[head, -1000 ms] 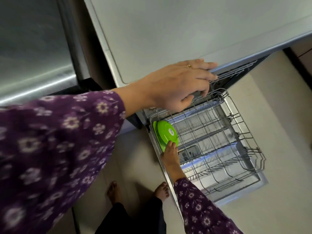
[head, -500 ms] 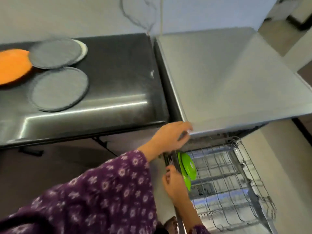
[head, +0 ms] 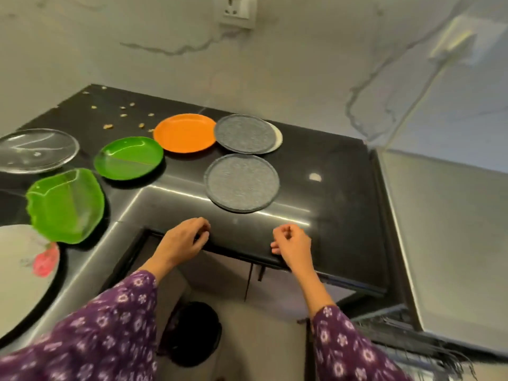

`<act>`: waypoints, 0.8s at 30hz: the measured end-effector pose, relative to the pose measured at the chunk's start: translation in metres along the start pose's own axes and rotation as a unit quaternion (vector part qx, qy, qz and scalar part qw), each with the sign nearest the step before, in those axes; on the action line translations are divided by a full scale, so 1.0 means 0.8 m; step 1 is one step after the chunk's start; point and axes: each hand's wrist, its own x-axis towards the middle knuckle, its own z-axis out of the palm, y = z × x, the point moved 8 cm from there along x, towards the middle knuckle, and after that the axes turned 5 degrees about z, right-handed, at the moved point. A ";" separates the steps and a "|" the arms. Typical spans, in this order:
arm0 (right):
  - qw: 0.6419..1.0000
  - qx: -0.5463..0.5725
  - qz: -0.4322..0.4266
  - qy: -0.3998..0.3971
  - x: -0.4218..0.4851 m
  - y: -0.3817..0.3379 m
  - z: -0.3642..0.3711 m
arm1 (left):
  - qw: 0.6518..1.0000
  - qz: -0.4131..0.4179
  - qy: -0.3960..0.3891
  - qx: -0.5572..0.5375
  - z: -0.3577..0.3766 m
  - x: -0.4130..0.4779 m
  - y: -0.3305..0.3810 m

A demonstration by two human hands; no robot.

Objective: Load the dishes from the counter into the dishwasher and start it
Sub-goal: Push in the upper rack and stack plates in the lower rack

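Observation:
Several plates lie on the black counter (head: 330, 188): a near grey plate (head: 242, 182), a far grey plate (head: 245, 133) on a white one, an orange plate (head: 184, 132), a round green plate (head: 128, 158), a leaf-shaped green dish (head: 66, 205), a clear glass plate (head: 35, 150) and a white flowered plate (head: 19, 273). My left hand (head: 181, 244) and my right hand (head: 292, 247) hover over the counter's front edge, fingers loosely curled, holding nothing. The dishwasher's steel top (head: 450, 243) is at the right, a blurred bit of its rack (head: 406, 342) below.
Crumbs (head: 123, 115) are scattered at the back of the counter. A wall socket (head: 237, 11) sits on the marble wall. A dark round object (head: 192, 332) stands on the floor under the counter, between my sleeves.
My view swung up and left from the dishwasher rack to the counter. Both hands left the rack and the green plates in it and rose to the counter's front edge, empty.

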 end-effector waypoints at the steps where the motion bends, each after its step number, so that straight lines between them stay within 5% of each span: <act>1: 1.000 -0.007 0.011 0.006 0.019 -0.014 0.016 | 1.000 -0.002 0.007 -0.004 -0.001 0.007 -0.012; 13: 0.970 -0.174 0.127 0.113 0.143 -0.055 0.061 | 0.998 0.002 0.048 -0.044 0.012 0.050 -0.040; 19: 0.967 -0.131 0.194 0.105 0.157 -0.046 0.046 | 0.998 0.004 0.040 -0.040 0.013 0.049 -0.039; 24: 0.974 -0.124 0.165 0.092 0.144 -0.045 0.023 | 0.998 0.001 0.037 -0.042 0.011 0.049 -0.038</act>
